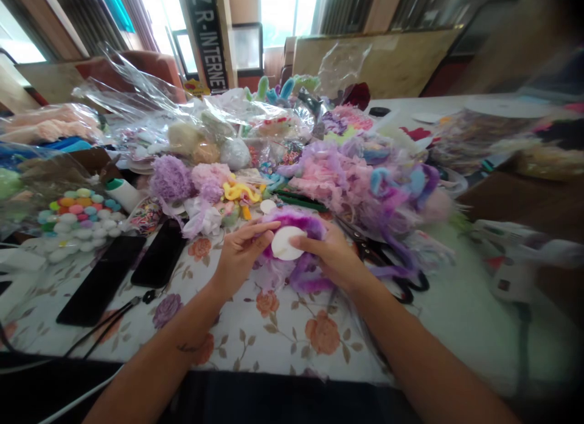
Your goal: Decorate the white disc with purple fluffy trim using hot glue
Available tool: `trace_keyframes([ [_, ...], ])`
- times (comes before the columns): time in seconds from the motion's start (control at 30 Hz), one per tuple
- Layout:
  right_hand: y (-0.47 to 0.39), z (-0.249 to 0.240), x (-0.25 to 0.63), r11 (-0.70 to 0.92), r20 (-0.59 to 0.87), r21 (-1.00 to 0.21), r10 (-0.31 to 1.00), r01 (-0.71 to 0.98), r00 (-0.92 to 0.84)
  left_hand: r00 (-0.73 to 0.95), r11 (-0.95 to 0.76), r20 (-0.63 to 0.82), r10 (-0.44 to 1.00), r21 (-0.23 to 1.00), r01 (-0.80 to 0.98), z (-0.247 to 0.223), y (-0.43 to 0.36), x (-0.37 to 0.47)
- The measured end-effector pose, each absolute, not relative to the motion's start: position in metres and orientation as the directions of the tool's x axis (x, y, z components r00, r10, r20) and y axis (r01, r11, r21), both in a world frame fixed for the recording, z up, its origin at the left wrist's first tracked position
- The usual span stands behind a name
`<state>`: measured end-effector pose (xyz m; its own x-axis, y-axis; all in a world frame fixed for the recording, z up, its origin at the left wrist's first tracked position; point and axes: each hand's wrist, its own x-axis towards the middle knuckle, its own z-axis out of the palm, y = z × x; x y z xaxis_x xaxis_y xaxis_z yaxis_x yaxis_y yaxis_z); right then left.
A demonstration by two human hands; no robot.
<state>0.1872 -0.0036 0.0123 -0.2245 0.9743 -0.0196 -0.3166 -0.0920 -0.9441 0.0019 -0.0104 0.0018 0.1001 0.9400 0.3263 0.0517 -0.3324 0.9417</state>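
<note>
Above the floral cloth, both hands hold a purple fuzzy chenille strip with a round white disc against it. My right hand is closed on them, its thumb pressing the disc's right side and its fingers hidden behind. My left hand pinches the fuzzy rim at the disc's left, thumb and fingertips close together. A tail of the purple strip loops below and trails off to the right. Pale lilac fluff hangs beneath the disc. Just right of my right hand lie dark scissors, partly covered.
Two black phones lie at left with a strap. Bagged pompoms, lilac fluffy balls and pink ruffled material crowd the back. A white glue gun is at right beside a cardboard box.
</note>
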Motion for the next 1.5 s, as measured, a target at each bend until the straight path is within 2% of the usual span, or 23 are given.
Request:
trace_keyframes([
  [0.17, -0.004, 0.011, 0.187, -0.066, 0.025, -0.932, 0.969, -0.357, -0.244, 0.078, -0.409, 0.402, 0.912, 0.904, 0.121, 0.006, -0.014, 0.002],
  [0.27, -0.004, 0.008, 0.188, -0.054, 0.043, -0.929, 0.967, -0.367, -0.251, 0.049, -0.423, 0.42, 0.906, 0.901, 0.092, 0.006, -0.015, 0.001],
  [0.47, -0.004, 0.007, 0.19, -0.049, 0.043, -0.939, 0.965, -0.341, -0.258, 0.056, -0.315, 0.321, 0.945, 0.945, -0.091, -0.002, -0.013, 0.0],
  [0.57, -0.004, 0.008, 0.191, -0.053, 0.03, -0.949, 0.966, -0.312, -0.256, 0.068, -0.279, 0.288, 0.955, 0.953, -0.12, -0.003, -0.013, 0.001],
  [0.67, -0.003, 0.008, 0.19, -0.046, 0.026, -0.958, 0.969, -0.283, -0.246, 0.065, -0.296, 0.303, 0.951, 0.95, -0.1, 0.0, -0.013, 0.002],
  [0.87, -0.004, 0.01, 0.188, -0.06, -0.011, -0.969, 0.98, -0.241, -0.201, 0.092, -0.452, 0.457, 0.885, 0.889, -0.067, 0.01, -0.014, 0.004],
  [1.23, -0.008, 0.014, 0.189, -0.068, 0.005, -0.966, 0.96, -0.25, -0.281, 0.051, -0.401, 0.405, 0.913, 0.913, -0.079, 0.004, -0.014, 0.003],
  [1.5, -0.008, 0.012, 0.189, -0.045, 0.022, -0.971, 0.961, -0.235, -0.275, 0.042, -0.373, 0.375, 0.926, 0.926, -0.055, 0.004, -0.013, 0.001],
])
